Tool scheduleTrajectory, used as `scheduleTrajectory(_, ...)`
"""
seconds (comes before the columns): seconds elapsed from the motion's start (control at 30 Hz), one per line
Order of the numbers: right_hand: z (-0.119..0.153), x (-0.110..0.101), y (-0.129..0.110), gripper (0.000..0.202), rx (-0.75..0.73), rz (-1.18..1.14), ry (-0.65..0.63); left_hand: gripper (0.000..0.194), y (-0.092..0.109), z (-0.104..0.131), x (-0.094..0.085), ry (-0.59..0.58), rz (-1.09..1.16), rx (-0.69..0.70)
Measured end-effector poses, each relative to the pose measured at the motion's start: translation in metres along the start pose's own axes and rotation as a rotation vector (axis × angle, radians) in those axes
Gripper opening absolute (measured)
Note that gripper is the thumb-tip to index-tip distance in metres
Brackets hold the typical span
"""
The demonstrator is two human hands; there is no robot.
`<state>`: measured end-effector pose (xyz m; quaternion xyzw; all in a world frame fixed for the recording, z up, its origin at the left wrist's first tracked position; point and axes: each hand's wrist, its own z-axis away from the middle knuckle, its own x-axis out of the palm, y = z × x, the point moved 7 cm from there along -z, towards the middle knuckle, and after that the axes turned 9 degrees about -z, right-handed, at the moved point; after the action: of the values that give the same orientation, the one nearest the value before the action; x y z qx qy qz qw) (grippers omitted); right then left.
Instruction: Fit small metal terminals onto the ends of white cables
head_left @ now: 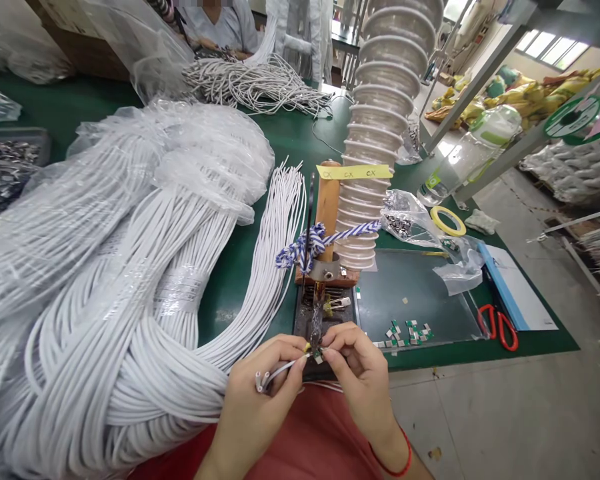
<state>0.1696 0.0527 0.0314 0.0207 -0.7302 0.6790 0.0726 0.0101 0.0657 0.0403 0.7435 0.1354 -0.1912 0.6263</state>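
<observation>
Pinched in my left hand [267, 380] is a white cable [283, 368], its end reaching toward a small circuit board [318, 357]; a few cut cable ends stick out between the fingers. Thumb and forefinger of my right hand [357, 367] close on the board's right side. Just above the board, the dark tip of a soldering iron [317, 327] points down from its wooden-backed stand [329, 200]. I cannot tell whether the tip touches the joint. A blue-and-white twisted cord [303, 248] is tied round the stand.
Bundles of white cable [145, 347] fill the left side. A clear ribbed hose [380, 133] rises behind the stand. To the right lie several small boards [405, 333], red-handled scissors [500, 327], yellow tape [448, 221] and a bottle [460, 160]. Another person [220, 27] sits across the table.
</observation>
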Motion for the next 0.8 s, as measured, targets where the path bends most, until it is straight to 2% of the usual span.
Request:
scheduleTrajectory(0.1, 0.004, -0.006, 0.007, 0.013, 0.032, 0.025, 0.022, 0.016, -0.005, 0.0, 0.001, -0.005, 0.023, -0.028)
scheduleTrajectory(0.37, 0.002, 0.0, 0.013, 0.008, 0.095, 0.158, -0.137, 0.014, -0.019, 0.003, 0.012, -0.042, 0.096, -0.109)
scheduleTrajectory(0.5, -0.002, 0.003, 0.01, 0.004, 0.099, 0.232, -0.153, 0.016, -0.026, 0.006, 0.016, -0.073, 0.142, -0.164)
scheduleTrajectory(0.67, -0.005, 0.001, 0.01, 0.011, 0.109, 0.263, -0.12, 0.015, -0.025, 0.008, 0.015, -0.082, 0.133, -0.1)
scheduleTrajectory(0.8, -0.006, -0.002, 0.013, 0.013, 0.144, 0.196, -0.123, 0.018, -0.021, 0.008, 0.019, -0.159, 0.098, -0.055)
